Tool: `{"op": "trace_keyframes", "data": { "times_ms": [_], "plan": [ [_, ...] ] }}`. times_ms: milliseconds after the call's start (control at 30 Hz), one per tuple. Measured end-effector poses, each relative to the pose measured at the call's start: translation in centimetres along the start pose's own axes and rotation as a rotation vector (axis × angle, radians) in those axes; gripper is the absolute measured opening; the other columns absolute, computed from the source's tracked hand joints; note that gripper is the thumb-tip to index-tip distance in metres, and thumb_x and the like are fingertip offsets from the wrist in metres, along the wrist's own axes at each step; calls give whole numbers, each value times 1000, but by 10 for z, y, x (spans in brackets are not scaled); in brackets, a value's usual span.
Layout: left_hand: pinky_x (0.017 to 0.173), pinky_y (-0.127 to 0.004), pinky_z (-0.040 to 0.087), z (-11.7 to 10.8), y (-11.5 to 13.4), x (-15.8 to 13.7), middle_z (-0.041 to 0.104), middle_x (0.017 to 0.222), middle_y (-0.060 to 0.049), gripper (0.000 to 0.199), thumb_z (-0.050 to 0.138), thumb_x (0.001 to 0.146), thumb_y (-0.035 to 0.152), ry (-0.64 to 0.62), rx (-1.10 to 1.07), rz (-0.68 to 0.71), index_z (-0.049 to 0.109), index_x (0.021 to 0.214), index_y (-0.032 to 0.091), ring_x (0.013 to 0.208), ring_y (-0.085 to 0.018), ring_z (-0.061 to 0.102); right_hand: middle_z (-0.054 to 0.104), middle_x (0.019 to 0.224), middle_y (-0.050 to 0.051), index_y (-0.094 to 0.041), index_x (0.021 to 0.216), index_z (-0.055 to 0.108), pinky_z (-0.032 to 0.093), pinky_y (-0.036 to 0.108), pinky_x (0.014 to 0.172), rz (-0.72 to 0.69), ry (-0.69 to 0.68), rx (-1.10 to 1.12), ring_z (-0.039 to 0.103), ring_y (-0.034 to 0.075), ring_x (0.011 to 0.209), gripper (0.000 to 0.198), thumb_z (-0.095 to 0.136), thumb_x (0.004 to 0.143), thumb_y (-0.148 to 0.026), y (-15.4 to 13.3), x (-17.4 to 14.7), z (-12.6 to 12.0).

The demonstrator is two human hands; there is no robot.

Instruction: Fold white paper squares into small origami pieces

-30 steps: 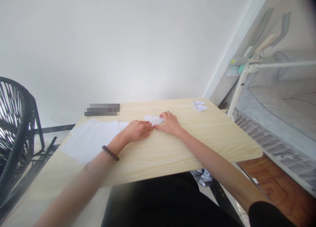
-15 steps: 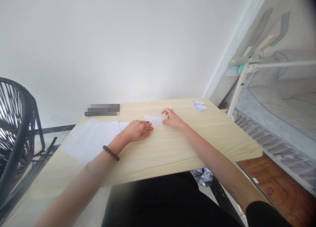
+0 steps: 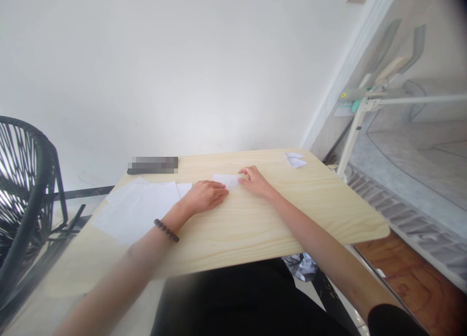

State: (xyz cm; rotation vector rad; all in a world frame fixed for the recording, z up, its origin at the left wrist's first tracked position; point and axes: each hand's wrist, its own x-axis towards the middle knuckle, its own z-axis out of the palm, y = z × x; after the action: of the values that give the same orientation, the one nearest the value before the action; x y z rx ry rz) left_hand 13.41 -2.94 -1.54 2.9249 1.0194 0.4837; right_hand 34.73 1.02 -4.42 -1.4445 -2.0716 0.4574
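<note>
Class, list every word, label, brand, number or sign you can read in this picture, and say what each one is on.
No text can be read.
Dark object at the table's back left: pixelated, unreadable.
Pale card beside the white frame: any marks too small and blurred.
White sheets and small paper piece: no legible writing.
</note>
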Motion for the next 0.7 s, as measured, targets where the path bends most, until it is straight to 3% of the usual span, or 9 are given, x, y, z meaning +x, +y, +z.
{"op": "trace_keyframes", "data": {
  "times_ms": [167, 400, 700],
  "plan": [
    [78, -28, 42, 7, -8, 1, 60, 95, -4, 27, 38, 82, 26, 62, -74, -98, 57, 99, 20, 89, -16, 53, 46, 104, 9, -21, 108, 52, 31, 37, 88, -110, 19, -234, 42, 22, 99, 41, 49, 74, -44, -8, -5, 8],
    [82, -38, 37, 13, -20, -3, 51, 104, -11, 41, 38, 81, 40, 152, 104, -335, 47, 112, 14, 97, -24, 45, 48, 103, 8, -21, 106, 54, 33, 34, 86, -205, 8, -227, 43, 20, 98, 36, 47, 77, -41, -7, -6, 7],
    [80, -37, 37, 21, -26, -2, 50, 98, -8, 39, 36, 81, 45, 100, 77, -349, 51, 106, 19, 92, -22, 45, 51, 100, 6, -22, 107, 53, 35, 34, 84, -222, -3, -166, 44, 19, 94, 38, 51, 74, -41, -4, -5, 8]
  ]
}}
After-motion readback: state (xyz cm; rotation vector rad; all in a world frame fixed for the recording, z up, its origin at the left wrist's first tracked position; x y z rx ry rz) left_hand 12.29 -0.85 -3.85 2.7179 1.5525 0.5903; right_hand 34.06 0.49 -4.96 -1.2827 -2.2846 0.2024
